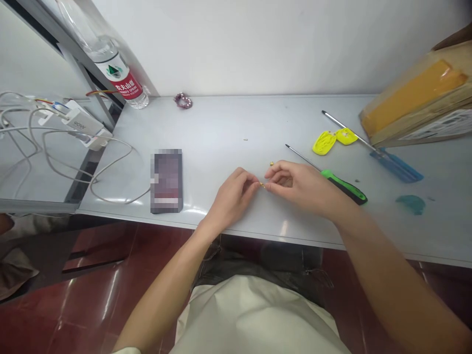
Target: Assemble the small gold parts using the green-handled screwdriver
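Between the fingertips of my left hand [239, 191], a small gold-coloured metal piece [262, 185] is pinched just above the white table. Its exact kind is too small to make out. My right hand [295, 183] meets the piece from the other side with its thumb tip, while its curled fingers stay a little apart from the thumb. Just beyond the right fingertips lies another tiny gold part [272, 163]. A green-and-black screwdriver [342, 187] rests partly behind my right hand and wrist. Farther back is a tiny pin-like piece [245, 139].
A phone [166, 182] with a cable lies left. Behind stand a water bottle [123, 81] and a beaded bracelet [183, 101]. At right are yellow plastic pieces [324, 142], a blue-handled screwdriver [400, 165], a teal scrap [413, 203] and a cardboard box [424, 118]. A charger [79, 123] sits far left.
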{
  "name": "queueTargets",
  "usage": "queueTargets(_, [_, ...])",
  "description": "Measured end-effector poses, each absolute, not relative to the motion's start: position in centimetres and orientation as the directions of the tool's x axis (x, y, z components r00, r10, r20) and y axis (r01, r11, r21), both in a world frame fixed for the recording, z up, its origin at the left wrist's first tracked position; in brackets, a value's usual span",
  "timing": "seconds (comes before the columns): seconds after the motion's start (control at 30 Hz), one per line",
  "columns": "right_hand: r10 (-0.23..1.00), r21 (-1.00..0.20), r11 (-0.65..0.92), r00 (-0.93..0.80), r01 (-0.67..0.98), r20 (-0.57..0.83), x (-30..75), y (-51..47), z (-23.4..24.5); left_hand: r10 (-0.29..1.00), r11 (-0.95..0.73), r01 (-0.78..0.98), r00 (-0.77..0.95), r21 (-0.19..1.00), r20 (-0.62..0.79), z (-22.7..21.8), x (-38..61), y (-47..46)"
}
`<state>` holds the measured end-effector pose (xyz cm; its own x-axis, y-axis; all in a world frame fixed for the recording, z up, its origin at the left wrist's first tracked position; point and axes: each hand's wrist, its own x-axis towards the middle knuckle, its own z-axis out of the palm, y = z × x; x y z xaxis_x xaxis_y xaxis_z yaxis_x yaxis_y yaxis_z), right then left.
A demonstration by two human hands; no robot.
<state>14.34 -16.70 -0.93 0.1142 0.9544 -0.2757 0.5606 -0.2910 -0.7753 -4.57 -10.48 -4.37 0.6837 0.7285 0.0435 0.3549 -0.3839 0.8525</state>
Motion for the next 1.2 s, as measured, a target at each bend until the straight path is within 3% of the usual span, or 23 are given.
queueTargets(0.2, [0.954, -0.730, -0.293, 0.134, 0.617, -0.270, 14.0, -16.6, -0.9, 0.722, -0.422, 0.401, 0.691, 0.813, 0.034, -4.3, -4.3, -10.6])
queueTargets(0.6, [0.993, -0.604, -0.116, 0.087, 0.788, -0.077, 13.3, -17.2, -1.0, 0.717, -0.462, 0.466, 0.697, 0.755, 0.009, -4.2, -3.9, -10.8])
queueTargets(0.9, [0.987, -0.765, -0.148, 0.144, 0.627, -0.073, 13.8, -17.7, -0.9, 0.682, -0.367, 0.439, 0.726, 0.820, -0.083, -2.9, -4.0, -10.0])
queueTargets(1.2, [0.978, -0.876, -0.148, 0.199, 0.460, -0.061, 13.4, -18.0, -1.7, 0.645, -0.415, 0.371, 0.764, 0.831, -0.019, -3.4, -4.6, -10.0])
